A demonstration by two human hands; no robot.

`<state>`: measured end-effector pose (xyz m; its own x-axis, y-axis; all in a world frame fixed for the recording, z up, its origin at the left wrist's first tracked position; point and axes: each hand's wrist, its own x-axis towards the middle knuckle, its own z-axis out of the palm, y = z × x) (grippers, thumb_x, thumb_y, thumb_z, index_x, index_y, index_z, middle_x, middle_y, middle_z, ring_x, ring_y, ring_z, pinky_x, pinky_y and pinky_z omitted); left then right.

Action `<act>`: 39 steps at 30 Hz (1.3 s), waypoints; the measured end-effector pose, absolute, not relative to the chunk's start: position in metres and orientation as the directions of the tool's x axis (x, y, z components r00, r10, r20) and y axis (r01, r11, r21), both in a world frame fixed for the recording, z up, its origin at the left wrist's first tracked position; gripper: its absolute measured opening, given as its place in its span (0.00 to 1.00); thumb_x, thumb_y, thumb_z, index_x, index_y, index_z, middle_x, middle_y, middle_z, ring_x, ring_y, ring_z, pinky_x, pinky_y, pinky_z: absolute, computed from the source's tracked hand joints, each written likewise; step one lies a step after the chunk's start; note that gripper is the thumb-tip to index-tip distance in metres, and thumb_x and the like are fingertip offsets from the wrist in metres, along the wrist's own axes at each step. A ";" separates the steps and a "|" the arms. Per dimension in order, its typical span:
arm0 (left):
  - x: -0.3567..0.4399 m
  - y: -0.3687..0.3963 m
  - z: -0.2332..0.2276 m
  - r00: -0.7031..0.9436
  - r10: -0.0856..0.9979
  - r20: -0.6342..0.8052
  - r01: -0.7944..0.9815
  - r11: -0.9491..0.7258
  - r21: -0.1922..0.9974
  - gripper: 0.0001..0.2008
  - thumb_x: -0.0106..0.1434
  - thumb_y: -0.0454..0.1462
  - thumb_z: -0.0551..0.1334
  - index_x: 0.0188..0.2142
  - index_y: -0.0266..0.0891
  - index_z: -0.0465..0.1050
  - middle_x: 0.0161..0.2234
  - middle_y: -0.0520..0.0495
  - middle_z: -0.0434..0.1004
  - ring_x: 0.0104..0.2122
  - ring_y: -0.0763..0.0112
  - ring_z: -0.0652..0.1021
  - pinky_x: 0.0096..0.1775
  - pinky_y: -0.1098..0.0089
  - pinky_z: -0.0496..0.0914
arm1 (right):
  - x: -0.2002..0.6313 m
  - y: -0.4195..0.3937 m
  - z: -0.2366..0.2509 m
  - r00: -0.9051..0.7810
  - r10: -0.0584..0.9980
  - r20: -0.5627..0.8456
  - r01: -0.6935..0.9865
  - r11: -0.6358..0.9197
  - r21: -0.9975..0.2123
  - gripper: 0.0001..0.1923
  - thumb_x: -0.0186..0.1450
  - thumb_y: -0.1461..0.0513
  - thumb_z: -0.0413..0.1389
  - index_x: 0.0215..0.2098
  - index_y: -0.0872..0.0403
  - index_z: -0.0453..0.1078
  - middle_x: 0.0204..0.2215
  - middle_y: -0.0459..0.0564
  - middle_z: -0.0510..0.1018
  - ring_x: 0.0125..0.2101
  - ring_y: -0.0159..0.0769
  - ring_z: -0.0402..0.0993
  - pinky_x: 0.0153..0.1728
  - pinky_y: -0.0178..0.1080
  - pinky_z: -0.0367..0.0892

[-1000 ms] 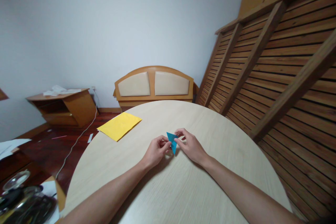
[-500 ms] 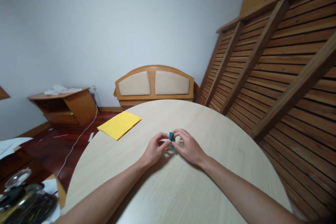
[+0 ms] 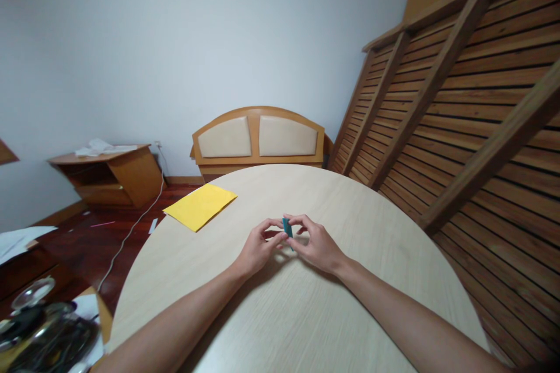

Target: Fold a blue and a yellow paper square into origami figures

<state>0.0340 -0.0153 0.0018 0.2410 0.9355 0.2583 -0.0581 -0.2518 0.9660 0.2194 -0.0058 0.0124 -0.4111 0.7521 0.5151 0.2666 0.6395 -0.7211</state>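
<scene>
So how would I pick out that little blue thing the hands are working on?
Find the round pale wooden table in the middle of the room, and follow both bare arms to where the left hand and right hand meet. Pinched between their fingertips is a small folded blue paper. The only other paper on the table, a flat yellow sheet, is far larger and lies untouched.

Two bare, sleeveless forearms

Being counted: 2 hands, left & right; 1 blue folded paper; 1 yellow sheet; 1 round table; 1 headboard; 1 side cabinet.
</scene>
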 end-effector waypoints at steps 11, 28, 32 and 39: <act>0.034 -0.015 0.004 0.214 0.935 0.282 -0.023 -0.284 0.959 0.21 0.59 0.47 0.69 0.46 0.38 0.73 0.50 0.40 0.75 0.38 0.65 0.81 0.33 0.70 0.76 | 0.216 -0.006 0.011 -0.390 0.762 0.516 0.231 0.624 -0.747 0.18 0.63 0.63 0.60 0.51 0.50 0.67 0.54 0.56 0.75 0.55 0.42 0.72 0.47 0.45 0.72; 0.033 -0.015 0.004 0.204 0.934 0.292 0.077 -0.313 0.947 0.24 0.61 0.48 0.67 0.53 0.40 0.73 0.55 0.37 0.74 0.37 0.64 0.81 0.33 0.70 0.76 | 0.219 -0.005 0.009 -0.404 0.762 0.506 0.165 0.605 -0.779 0.17 0.64 0.66 0.56 0.51 0.51 0.66 0.57 0.57 0.72 0.56 0.42 0.71 0.49 0.46 0.73; 0.033 -0.016 0.003 0.217 0.932 0.291 0.071 -0.312 0.947 0.24 0.63 0.48 0.65 0.55 0.40 0.72 0.58 0.37 0.71 0.38 0.64 0.81 0.33 0.71 0.76 | 0.218 -0.006 0.011 -0.406 0.767 0.497 0.150 0.592 -0.792 0.16 0.65 0.65 0.55 0.52 0.51 0.66 0.58 0.57 0.71 0.55 0.41 0.72 0.49 0.46 0.73; 0.035 -0.018 0.006 0.223 0.941 0.256 0.027 -0.269 0.963 0.27 0.62 0.50 0.65 0.57 0.40 0.71 0.59 0.36 0.70 0.41 0.62 0.81 0.32 0.71 0.76 | 0.219 -0.005 0.010 -0.403 0.774 0.489 0.121 0.575 -0.809 0.18 0.66 0.65 0.54 0.54 0.50 0.65 0.59 0.56 0.70 0.53 0.40 0.73 0.49 0.46 0.74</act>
<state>0.0347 -0.0183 0.0059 0.2228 0.9405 0.2565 0.0273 -0.2690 0.9628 0.2187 -0.0048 0.0101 -0.4032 0.7735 0.4890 0.1207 0.5746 -0.8095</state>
